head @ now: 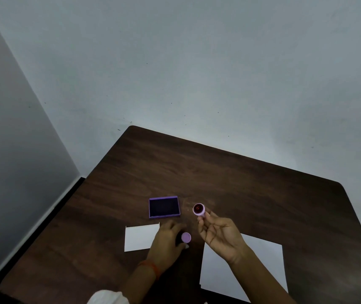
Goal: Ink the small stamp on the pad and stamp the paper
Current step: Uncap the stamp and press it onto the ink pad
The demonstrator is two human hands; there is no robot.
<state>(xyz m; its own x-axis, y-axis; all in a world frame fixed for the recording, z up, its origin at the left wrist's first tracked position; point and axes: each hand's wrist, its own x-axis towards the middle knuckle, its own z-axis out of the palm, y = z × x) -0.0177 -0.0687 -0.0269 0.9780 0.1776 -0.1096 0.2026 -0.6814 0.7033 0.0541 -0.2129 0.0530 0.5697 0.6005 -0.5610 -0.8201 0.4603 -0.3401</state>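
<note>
Small stamp [198, 209] uncapped, pad [164, 207] open at frame centre.
Our right hand [219, 236] fingertips pinch its light, rigid barrel; our left hand [168, 239] closes on the cap [186, 237].

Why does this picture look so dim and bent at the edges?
Head view: the room light is low and flat, so the table looks dark, without glare. The wide lens bows its far edge. The right hand holding the small stamp stays fairly sharp; the left hand with the cap looks softer.
</note>
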